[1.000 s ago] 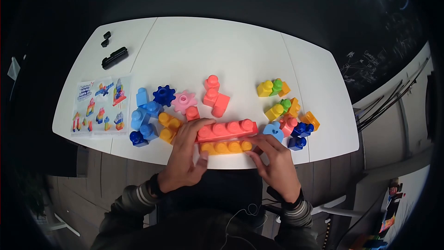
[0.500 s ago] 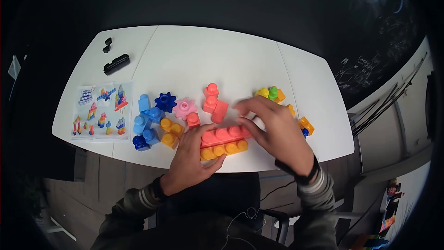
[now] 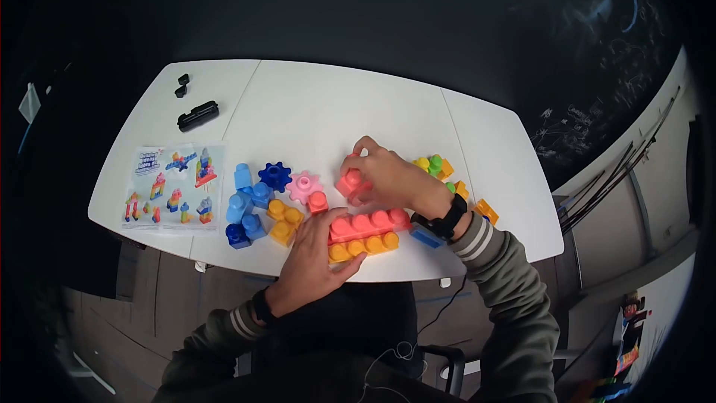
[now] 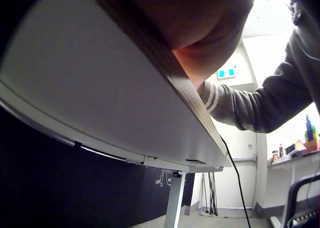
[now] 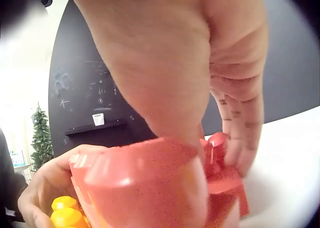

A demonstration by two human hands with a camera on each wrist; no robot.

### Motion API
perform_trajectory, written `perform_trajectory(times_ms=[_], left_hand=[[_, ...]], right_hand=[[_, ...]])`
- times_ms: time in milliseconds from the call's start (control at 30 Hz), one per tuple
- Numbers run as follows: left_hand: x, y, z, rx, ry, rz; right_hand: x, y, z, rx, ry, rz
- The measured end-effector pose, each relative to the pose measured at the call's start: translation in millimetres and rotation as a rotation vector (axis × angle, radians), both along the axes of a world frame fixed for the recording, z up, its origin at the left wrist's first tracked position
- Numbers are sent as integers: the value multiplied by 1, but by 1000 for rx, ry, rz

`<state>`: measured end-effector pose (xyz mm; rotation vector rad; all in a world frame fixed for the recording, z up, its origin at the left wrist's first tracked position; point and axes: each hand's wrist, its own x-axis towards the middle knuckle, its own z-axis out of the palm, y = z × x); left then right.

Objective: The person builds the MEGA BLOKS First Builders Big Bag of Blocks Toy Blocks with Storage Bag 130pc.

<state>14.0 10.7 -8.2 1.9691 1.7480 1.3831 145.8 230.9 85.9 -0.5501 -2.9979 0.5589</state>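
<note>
A long coral-red block (image 3: 369, 224) with a row of studs lies against a yellow studded block (image 3: 364, 246) near the table's front edge. My left hand (image 3: 309, 255) grips both at their left ends, with fingers over the red one and thumb along the yellow. Just beyond, my right hand (image 3: 391, 180) has its fingers curled round a smaller coral-red block (image 3: 350, 181). In the right wrist view the long block fills the foreground, while the right fingers reach down behind the smaller red piece (image 5: 225, 188). The left wrist view shows mostly the table's underside (image 4: 90, 87).
Blue blocks (image 3: 240, 205), yellow blocks (image 3: 284, 221), a blue gear (image 3: 275, 177), a pink gear (image 3: 303, 187) and a red block (image 3: 318, 202) sit left. Green, yellow and orange blocks (image 3: 441, 169) stand right. A picture sheet (image 3: 171, 190) and black case (image 3: 198, 116) lie far left.
My right hand has left the right end of the long red and yellow blocks and moved up and left onto the smaller red blocks. My left hand keeps its hold.
</note>
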Motion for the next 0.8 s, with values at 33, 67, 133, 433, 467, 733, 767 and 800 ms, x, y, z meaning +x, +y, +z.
perform_trajectory(times_ms=[33,67,133,433,467,733,767,800], left_hand=[[-1,0,0,-29,-38,-16],[-1,-1,0,-57,-75,-32],[0,0,1,-57,-77,-32],[0,-1,2,-57,-22,-2],[0,-1,2,-63,-32,1],[2,0,3,-86,-47,9],[2,0,3,-79,-49,8],[2,0,3,-86,-58,7]], right_hand=[[2,3,-3,-9,31,-28],[4,5,-6,-17,63,-56],[9,10,-9,-19,101,-69],[33,1,25,29,318,-72],[39,-8,41,29,347,-96],[119,-102,88,98,167,-227],[124,-109,84,116,111,-264],[128,-113,76,111,101,-265]])
